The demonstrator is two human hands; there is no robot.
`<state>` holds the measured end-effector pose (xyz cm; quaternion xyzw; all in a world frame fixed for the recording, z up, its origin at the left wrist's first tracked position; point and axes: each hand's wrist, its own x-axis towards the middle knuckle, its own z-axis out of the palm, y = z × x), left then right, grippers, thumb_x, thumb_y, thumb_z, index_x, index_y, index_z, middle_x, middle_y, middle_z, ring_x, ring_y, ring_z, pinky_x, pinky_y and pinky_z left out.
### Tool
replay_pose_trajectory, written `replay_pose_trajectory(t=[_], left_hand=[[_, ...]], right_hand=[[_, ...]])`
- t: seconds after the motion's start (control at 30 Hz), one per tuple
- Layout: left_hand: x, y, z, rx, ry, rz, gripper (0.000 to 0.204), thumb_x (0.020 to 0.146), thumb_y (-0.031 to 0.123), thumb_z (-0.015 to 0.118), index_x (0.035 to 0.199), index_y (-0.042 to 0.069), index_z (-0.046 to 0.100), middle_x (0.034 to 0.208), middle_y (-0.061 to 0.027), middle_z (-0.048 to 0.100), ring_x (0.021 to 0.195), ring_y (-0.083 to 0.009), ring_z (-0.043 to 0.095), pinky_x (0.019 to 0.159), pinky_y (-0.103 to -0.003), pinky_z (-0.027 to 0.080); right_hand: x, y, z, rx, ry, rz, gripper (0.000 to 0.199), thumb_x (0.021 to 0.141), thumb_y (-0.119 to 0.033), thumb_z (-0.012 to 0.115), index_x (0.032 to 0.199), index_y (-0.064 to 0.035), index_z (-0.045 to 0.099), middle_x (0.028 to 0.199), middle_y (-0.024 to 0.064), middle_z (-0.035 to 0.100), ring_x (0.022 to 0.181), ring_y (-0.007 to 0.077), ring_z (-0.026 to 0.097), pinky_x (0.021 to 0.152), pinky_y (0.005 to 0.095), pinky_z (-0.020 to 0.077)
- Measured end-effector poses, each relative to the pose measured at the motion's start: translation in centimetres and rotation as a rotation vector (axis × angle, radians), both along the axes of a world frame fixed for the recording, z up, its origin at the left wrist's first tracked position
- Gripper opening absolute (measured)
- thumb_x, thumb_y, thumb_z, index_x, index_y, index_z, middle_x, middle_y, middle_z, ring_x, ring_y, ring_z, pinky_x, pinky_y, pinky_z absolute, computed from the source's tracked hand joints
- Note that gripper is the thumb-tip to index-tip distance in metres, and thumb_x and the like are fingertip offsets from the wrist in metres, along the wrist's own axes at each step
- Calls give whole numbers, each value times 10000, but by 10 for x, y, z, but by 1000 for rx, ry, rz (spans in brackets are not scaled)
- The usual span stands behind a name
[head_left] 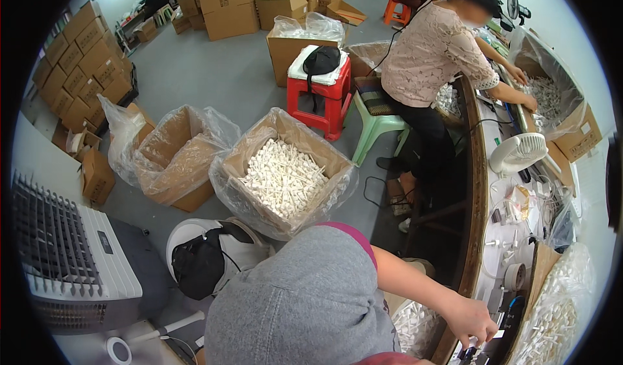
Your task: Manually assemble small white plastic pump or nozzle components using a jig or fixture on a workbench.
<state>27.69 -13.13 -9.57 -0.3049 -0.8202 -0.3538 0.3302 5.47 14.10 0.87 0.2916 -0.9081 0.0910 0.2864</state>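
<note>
Shows a long table (485,275) down the right of the frame; at centre, a plastic-lined carton (329,152) holding small white pieces (285,180); at centre right, a white fan (518,153); at lower right, the left hand (471,321), curled downward at a small dark object (467,352) near the lower edge. Cannot tell whether clamped on it.
</note>
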Motion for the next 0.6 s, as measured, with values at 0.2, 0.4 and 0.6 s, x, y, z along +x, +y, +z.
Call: replay_pose_trajectory(t=[0.2,0.4,0.6], left_hand=[[-6,1,2,43,32,-17,251,744,372,799,905,185,759,1109,29,634,861,-195,684,713,-383,546],[-14,3,5,68,57,-20,242,744,352,808,904,178,758,1098,34,628,845,-196,684,693,-376,547],[-19,13,8,50,60,-7,252,725,365,829,874,175,759,1099,32,625,816,-196,685,668,-379,548]], right_hand=[[-7,-5,-5,-3,-1,-13,220,862,-206,680,965,-14,715,870,168,675,819,317,648,775,469,511],[-12,-5,-10,-21,13,-25,226,889,-217,674,983,-15,715,899,169,678,847,319,649,800,475,510],[-9,-3,-15,-45,37,-34,233,916,-228,669,1001,-16,715,929,169,682,875,321,650,824,481,510]])
